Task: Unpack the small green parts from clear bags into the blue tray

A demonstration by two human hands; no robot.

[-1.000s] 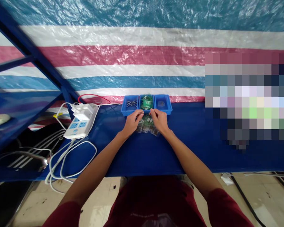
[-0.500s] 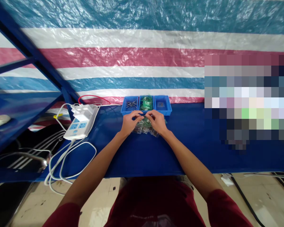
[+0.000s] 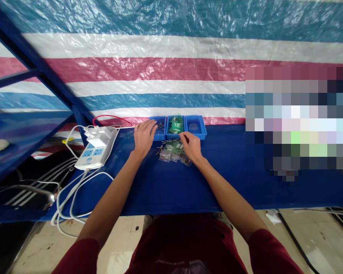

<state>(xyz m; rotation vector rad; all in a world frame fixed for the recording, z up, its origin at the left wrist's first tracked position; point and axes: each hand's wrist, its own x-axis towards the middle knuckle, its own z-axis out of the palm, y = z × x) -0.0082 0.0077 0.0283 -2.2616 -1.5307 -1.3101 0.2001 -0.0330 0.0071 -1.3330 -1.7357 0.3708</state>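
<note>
My left hand (image 3: 144, 136) is at the left edge of the left blue bin (image 3: 159, 136), fingers stretched out toward the dark, thin metal pieces (image 3: 161, 126) in it. My right hand (image 3: 191, 146) is closed in a pinch in front of the middle bin (image 3: 175, 136); what its fingertips hold, if anything, is too small to make out. Green plastic packaging (image 3: 176, 125) fills that middle bin. Between my hands lies a pile of small clear plastic bags (image 3: 171, 154), with several thin pin-like pieces at its left side.
The right blue bin (image 3: 196, 133) holds a small flat clear item. On the left, a white power strip (image 3: 93, 154) with plugged-in chargers (image 3: 98, 135) and looped white cables (image 3: 71, 205) lies by the blue frame (image 3: 78, 116). A blurred-out area covers the table's right part.
My hands have come apart. The left has moved left and away to the left bin, its fingers opening out. The right has shifted slightly right, still pinched. The bag pile is more exposed.
</note>
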